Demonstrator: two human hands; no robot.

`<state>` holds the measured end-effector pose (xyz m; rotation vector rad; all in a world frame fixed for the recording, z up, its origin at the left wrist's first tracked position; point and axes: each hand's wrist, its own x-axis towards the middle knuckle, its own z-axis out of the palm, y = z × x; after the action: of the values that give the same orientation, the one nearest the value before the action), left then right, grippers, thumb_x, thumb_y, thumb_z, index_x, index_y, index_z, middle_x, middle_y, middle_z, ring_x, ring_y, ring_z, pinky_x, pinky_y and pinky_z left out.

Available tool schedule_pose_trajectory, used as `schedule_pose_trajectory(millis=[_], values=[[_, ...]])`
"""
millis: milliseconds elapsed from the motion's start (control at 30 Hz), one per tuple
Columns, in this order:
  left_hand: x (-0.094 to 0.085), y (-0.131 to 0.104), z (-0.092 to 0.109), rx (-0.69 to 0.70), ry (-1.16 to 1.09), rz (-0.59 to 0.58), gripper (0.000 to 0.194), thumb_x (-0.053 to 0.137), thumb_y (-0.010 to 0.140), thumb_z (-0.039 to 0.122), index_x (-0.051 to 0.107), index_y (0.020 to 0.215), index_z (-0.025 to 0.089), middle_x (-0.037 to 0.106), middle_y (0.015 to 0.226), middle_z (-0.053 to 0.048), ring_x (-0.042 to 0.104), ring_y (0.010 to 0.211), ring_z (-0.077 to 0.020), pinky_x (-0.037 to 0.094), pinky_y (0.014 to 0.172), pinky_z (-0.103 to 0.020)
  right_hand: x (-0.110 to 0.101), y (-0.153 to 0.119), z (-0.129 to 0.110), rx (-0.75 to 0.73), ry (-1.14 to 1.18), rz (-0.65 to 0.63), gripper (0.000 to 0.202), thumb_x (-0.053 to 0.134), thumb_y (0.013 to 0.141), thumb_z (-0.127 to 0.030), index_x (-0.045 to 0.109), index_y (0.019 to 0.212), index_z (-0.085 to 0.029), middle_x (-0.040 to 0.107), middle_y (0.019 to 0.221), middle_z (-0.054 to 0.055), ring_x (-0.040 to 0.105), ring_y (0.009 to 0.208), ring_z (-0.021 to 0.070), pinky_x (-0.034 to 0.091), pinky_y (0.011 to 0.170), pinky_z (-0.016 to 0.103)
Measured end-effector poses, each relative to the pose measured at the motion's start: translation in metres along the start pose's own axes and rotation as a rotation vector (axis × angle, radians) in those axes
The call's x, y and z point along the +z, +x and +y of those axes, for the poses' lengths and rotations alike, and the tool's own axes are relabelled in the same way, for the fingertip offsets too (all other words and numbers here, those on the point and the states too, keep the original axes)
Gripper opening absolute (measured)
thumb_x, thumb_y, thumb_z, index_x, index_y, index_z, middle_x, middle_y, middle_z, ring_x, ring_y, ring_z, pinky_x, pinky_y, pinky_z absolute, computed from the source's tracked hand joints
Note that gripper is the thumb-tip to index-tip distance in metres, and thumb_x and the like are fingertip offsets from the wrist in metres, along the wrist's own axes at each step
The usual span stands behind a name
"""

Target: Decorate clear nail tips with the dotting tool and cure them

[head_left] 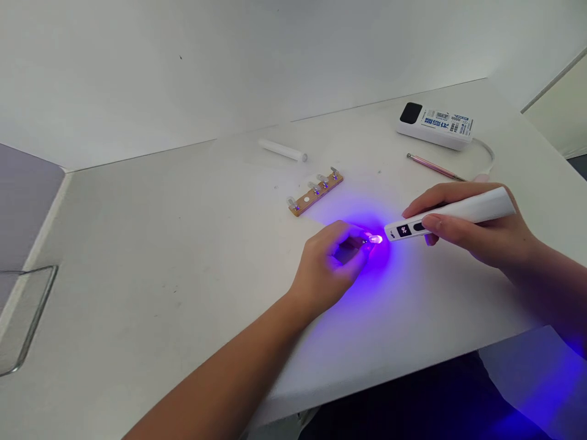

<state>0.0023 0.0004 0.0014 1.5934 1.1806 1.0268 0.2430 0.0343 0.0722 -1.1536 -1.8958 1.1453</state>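
My left hand [330, 260] pinches a small stand between thumb and fingertips, with a clear false nail tip [376, 239] pointing right from it. The nail tip glows pinkish white. In my right hand [486, 226] is a white handheld UV lamp [472, 209], its thumb beside the dark button and small lit display. The lamp's front end faces the nail tip across a short gap and throws violet light on it, on my left fingers and on the table. Just beyond my left hand lies a wooden strip [316, 194] carrying several clear nail tips on small stands.
A white tube [283, 150] lies behind the strip on the white table [137, 244]. At the back right are a white power bank [435, 126] with a cable and a pink pen-like tool [435, 167]. A metal wire frame [36, 318] stands at the far left.
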Motion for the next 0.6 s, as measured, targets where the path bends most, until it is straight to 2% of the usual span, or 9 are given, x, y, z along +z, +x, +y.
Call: schedule_pose_trajectory(millis=[400,600], values=[[-0.0003,-0.0006,-0.0004,-0.007,-0.009,-0.008,0.006,0.071,0.09,0.019,0.073,0.095,0.02,0.077,0.098,-0.005,0.071,0.081,-0.017,0.058,0.073,-0.032,-0.0006,-0.0002,-0.0014,-0.023,0.004,0.003,0.013,0.078,0.093,-0.037,0.083,0.089,-0.026,0.07,0.064,0.002,0.06,0.055,0.0162,0.043,0.048,0.032],[-0.0005,-0.0001,0.0002,0.0,0.007,-0.009,0.006,0.071,0.09,0.019,0.073,0.095,0.022,0.078,0.099,-0.005,0.071,0.08,-0.017,0.057,0.07,-0.031,-0.0003,0.0002,-0.0013,-0.012,0.002,0.009,0.015,0.078,0.093,-0.041,0.084,0.089,-0.027,0.071,0.065,0.002,0.061,0.055,0.017,0.044,0.048,0.032]])
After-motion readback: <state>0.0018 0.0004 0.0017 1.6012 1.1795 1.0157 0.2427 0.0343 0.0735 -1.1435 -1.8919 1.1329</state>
